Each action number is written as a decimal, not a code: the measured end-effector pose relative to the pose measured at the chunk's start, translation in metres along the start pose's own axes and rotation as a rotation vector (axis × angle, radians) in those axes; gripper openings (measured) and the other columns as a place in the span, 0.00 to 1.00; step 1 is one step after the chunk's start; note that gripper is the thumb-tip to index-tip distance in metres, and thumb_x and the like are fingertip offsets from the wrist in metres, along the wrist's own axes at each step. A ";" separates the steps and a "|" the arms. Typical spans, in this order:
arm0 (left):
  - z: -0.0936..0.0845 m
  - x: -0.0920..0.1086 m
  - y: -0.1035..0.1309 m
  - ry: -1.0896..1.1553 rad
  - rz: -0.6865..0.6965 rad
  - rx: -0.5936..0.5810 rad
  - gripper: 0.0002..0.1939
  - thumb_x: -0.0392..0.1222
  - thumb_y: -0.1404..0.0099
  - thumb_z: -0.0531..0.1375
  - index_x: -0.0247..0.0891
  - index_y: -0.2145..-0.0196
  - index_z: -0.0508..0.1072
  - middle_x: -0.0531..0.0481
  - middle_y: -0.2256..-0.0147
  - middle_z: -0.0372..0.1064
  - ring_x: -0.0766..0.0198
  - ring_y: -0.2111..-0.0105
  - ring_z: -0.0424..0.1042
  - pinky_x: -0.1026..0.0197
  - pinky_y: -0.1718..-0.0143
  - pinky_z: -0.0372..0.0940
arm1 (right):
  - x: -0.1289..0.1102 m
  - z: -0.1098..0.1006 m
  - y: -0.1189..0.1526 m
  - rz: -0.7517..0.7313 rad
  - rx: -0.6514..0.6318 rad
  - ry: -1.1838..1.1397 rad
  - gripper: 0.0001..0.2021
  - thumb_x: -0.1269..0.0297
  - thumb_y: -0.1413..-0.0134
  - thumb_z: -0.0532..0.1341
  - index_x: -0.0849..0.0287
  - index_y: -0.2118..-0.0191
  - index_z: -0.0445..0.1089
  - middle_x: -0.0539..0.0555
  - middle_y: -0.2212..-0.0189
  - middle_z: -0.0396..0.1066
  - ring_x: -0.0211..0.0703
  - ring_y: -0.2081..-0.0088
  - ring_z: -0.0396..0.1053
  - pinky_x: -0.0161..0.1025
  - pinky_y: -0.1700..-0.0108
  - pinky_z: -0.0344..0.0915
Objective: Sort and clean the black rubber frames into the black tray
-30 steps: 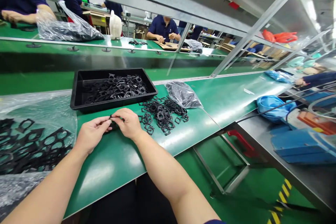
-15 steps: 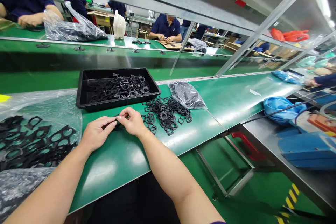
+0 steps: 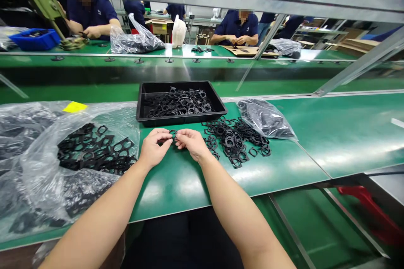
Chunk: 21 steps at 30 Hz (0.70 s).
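a glossy green table (image 3: 176,193) has a pale strip along its far edge. a black tray (image 3: 158,121) stands at that far edge, hiding a stretch of it. toward the right end, loose black ring parts (image 3: 232,136) lie heaped and scattered between the far and near edges. touching the heap, closer to the far edge, rests a clear bag of dark parts (image 3: 265,119). an opened plastic bag (image 3: 41,159) covers the left end, from the far edge almost to the near one.

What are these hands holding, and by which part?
The left hand and right hand pinch a small black piece, apparently at its edges; the exact spots are hidden.
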<state>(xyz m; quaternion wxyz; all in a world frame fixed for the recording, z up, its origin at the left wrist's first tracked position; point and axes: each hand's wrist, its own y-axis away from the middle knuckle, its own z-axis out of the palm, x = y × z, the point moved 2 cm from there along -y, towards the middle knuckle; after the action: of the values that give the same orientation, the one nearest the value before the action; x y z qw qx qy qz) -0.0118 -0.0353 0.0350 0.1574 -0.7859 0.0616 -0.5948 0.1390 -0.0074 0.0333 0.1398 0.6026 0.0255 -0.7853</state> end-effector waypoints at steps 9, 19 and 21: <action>-0.002 -0.005 -0.007 0.561 -0.458 0.020 0.29 0.38 0.57 0.69 0.33 0.56 0.68 0.49 0.69 0.72 0.70 0.75 0.69 0.65 0.71 0.64 | -0.002 -0.001 0.000 -0.013 -0.040 0.050 0.13 0.62 0.63 0.68 0.63 0.69 0.71 0.49 0.81 0.70 0.33 0.81 0.66 0.29 0.80 0.63; 0.002 -0.010 -0.006 0.494 -0.452 0.029 0.25 0.39 0.57 0.68 0.34 0.61 0.66 0.51 0.72 0.70 0.71 0.77 0.67 0.68 0.77 0.60 | 0.003 -0.007 -0.001 0.012 -0.053 0.106 0.11 0.64 0.64 0.67 0.64 0.71 0.71 0.49 0.82 0.69 0.31 0.83 0.63 0.27 0.82 0.59; 0.002 -0.013 -0.006 0.414 -0.421 0.110 0.24 0.44 0.52 0.67 0.34 0.59 0.67 0.50 0.70 0.70 0.69 0.76 0.68 0.66 0.76 0.62 | 0.003 -0.008 -0.003 0.062 -0.092 0.168 0.11 0.64 0.65 0.67 0.64 0.72 0.71 0.50 0.82 0.68 0.31 0.84 0.63 0.27 0.83 0.59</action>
<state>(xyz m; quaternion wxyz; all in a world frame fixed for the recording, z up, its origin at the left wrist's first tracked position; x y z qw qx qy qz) -0.0141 -0.0252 0.0249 0.0573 -0.6338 -0.1044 -0.7643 0.1446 -0.0032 0.0282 0.1888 0.6598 0.0543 -0.7253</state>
